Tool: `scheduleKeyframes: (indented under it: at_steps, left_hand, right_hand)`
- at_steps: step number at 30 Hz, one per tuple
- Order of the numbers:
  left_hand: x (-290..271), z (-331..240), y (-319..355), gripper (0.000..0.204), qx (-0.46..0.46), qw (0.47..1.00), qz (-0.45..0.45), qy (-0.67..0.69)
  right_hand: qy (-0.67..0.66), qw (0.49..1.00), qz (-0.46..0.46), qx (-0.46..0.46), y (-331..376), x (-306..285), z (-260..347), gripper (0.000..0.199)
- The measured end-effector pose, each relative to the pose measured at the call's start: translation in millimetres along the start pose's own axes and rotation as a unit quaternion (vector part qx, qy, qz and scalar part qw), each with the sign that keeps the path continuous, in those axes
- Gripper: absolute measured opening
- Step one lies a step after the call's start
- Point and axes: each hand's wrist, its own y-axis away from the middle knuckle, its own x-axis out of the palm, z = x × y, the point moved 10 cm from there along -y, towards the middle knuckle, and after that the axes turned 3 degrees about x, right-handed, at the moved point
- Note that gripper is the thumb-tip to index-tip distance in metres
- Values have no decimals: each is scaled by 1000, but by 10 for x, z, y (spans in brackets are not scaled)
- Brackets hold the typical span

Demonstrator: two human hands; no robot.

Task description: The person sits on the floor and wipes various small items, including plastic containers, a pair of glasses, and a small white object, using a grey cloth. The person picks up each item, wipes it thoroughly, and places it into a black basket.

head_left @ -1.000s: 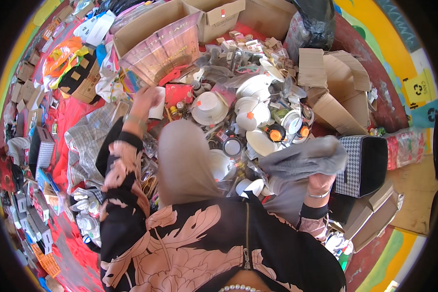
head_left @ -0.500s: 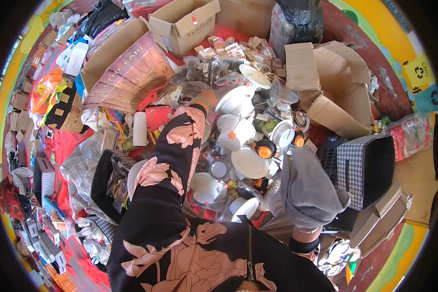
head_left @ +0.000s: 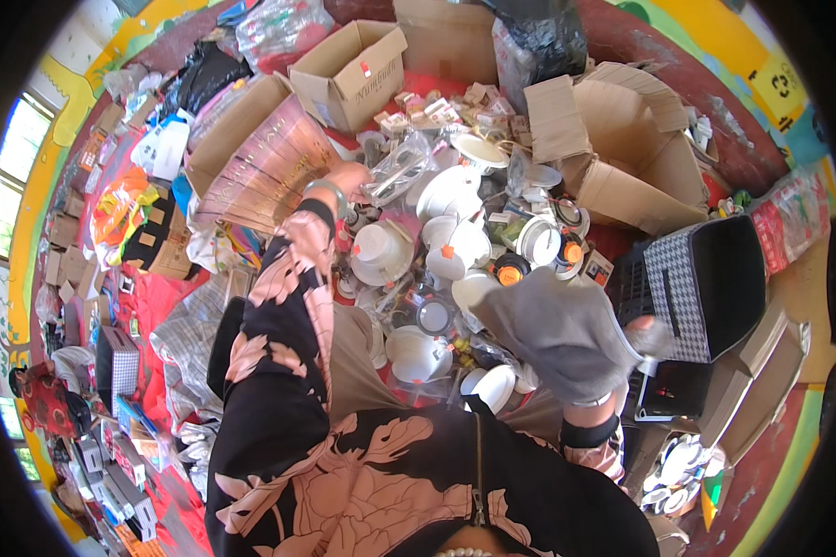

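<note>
My left hand reaches over the far left of a heap, closed at the edge of a piece of clear plastic packaging. A grey cloth hangs from my right hand, whose fingers are partly covered and blurred. A small whitish thing beside those fingers is too smeared to name. Below and between my hands lie several white bowl-shaped fittings. Among them are a ring-rimmed round fitting and round black pieces with orange centres.
An open carton stands at the far right, another carton at the back. A printed box leans at the left. Right of the cloth is a checked black bin. Small boxes lie beyond the heap.
My left hand has moved left and slightly away, and clear packaging now shows at it. My right hand has risen slightly rightward, while the cloth spreads further left. The view has shifted.
</note>
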Motion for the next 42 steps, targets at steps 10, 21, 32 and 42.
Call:
scheduleKeyframes:
  at_steps: [10,21,32,42]
  left_hand:
    - [1272,-895,1741,17,238,938,103,231]
    - [2337,-1393,2363,27,461,884,80,-21]
    - [2492,-1192,2202,12,531,812,98,-223]
    - [2299,-1130,2136,19,491,846,136,-154]
  right_hand:
    - [637,651,106,-399,255,1833,706,38]
    - [180,929,88,-311,-315,1919,860,44]
    - [-11,975,87,-204,-656,1662,519,39]
    - [211,944,67,-244,-563,1495,858,38]
